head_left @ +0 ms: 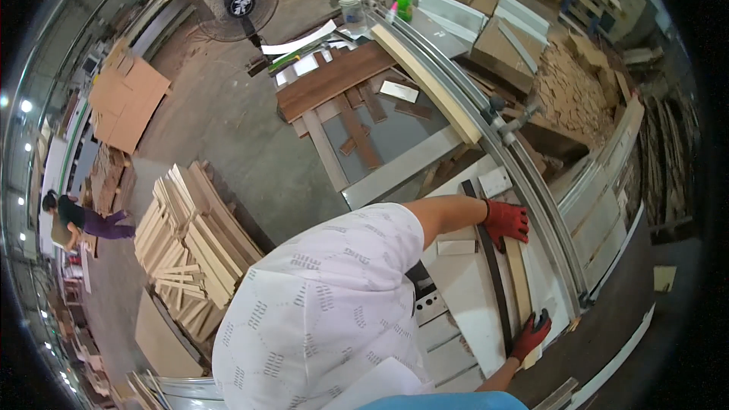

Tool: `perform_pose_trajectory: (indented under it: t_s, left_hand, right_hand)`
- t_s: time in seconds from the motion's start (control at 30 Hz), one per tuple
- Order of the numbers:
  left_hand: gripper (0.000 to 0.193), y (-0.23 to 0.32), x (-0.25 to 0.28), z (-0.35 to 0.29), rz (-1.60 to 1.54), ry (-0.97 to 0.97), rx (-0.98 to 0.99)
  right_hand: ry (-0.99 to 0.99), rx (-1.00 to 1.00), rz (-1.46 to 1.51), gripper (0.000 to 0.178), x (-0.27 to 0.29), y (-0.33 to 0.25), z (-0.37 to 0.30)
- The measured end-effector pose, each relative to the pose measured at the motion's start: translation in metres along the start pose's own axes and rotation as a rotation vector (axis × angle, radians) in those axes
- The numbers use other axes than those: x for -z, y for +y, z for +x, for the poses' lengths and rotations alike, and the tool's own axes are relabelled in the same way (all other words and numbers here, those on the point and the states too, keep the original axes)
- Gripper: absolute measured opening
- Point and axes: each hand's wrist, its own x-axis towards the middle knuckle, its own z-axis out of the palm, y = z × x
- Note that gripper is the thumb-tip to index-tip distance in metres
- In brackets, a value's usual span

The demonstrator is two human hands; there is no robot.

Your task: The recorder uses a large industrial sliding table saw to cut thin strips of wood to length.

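Note:
On the white saw-table surface [459, 281] lies a long pale wooden strip [519, 277], next to a dark straight bar [495, 281]. My left hand [506, 223], in a red glove, grips the far part of the strip, thumb on one side and fingers on the other. Lower down, my right hand [531, 339], in a red and black glove, straddles the strip close to its near end. A small white block [457, 247] sits left of the bar; another pale block [495, 181] is beyond my left hand.
A metal rail [543, 212] runs along the table's right side. Short brown boards [353, 125] lie on a frame ahead. Stacked pale wood strips [194, 235] stand at the left. A fan [239, 4] is far off; a person [83, 220] works at far left.

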Motion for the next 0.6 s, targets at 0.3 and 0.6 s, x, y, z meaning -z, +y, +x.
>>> perform_pose_trajectory:
  t_s: [0.3, 0.6]
  left_hand:
    - [0.060, -0.037, -0.022, -0.020, -0.128, -0.225, 0.064]
    - [0.061, -0.001, 0.010, 0.013, -0.029, -0.212, -0.028]
  right_hand:
    - [0.254, -0.207, -1.030, 0.031, 0.010, 0.030, -0.047]
    - [0.291, -0.824, -0.117, 0.062, 0.044, 0.057, -0.077]
